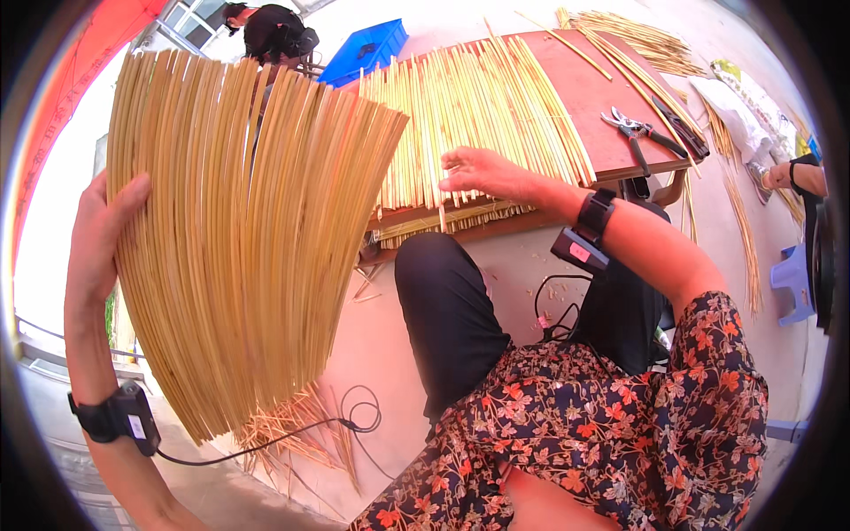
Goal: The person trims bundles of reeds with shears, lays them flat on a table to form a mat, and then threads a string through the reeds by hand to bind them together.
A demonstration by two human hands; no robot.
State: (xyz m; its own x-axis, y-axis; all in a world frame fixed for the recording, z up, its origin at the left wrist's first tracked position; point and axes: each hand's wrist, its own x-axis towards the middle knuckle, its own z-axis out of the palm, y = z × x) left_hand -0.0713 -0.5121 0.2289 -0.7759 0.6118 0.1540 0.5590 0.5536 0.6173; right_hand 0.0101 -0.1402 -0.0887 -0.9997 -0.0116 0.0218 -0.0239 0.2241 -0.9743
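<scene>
My left hand [104,226] grips the left edge of a mat of straw-coloured reed stalks [239,230], thumb on its near face. The mat stands raised and tilted beside the table, its stalks side by side with narrow gaps. My right hand [478,174] is over the front edge of a second reed mat [478,97], which lies on the red table [580,84]. Its fingers are loosely bent and apart, with nothing visible between them. One stalk end sticks out below that hand. Whether the fingertips touch the mat, I cannot tell.
Pruning shears [639,137] lie at the table's right, near loose stalks [611,53]. A blue crate [365,51] stands behind. Stalk scraps [297,434] and a black cable [354,423] are on the floor. A blue stool [792,285] is right; another person [270,34] bends at the back.
</scene>
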